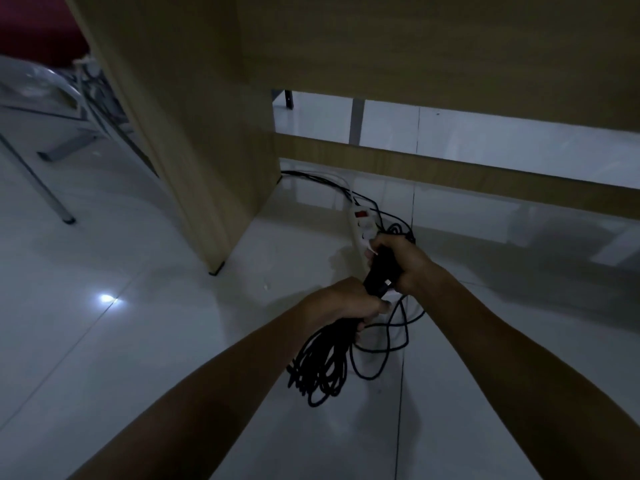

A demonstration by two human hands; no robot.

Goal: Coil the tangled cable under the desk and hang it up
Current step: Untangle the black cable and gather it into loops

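From the head view, both my arms reach forward and down over the pale tiled floor point(121, 341). My left hand point(346, 301) is closed around the top of the black cable point(322, 365), its fingers curled tight on the gathered bundle. Many loops hang straight below that hand and end just above the floor; I cannot count them, they overlap too much. A few looser loops trail out to the right of the bundle, beneath my right hand.

My right hand point(401, 263) sits just beyond and above my left hand, nearly touching it. It is clamped on a thick black section of the same cable, which runs down between the two hands. A small light-coloured bit shows at the lower edge of this grip; I cannot tell what it is.

Just past my right hand, touching or nearly so, lies one white power strip point(363, 225) with one red switch. Thin black and white leads run from it away toward the far left, to the foot of the bench point(194, 150). The bench's side panel stands to the left of both hands, and its low rail crosses beyond them. Farther left of the hands is one slanted metal leg point(38, 181).
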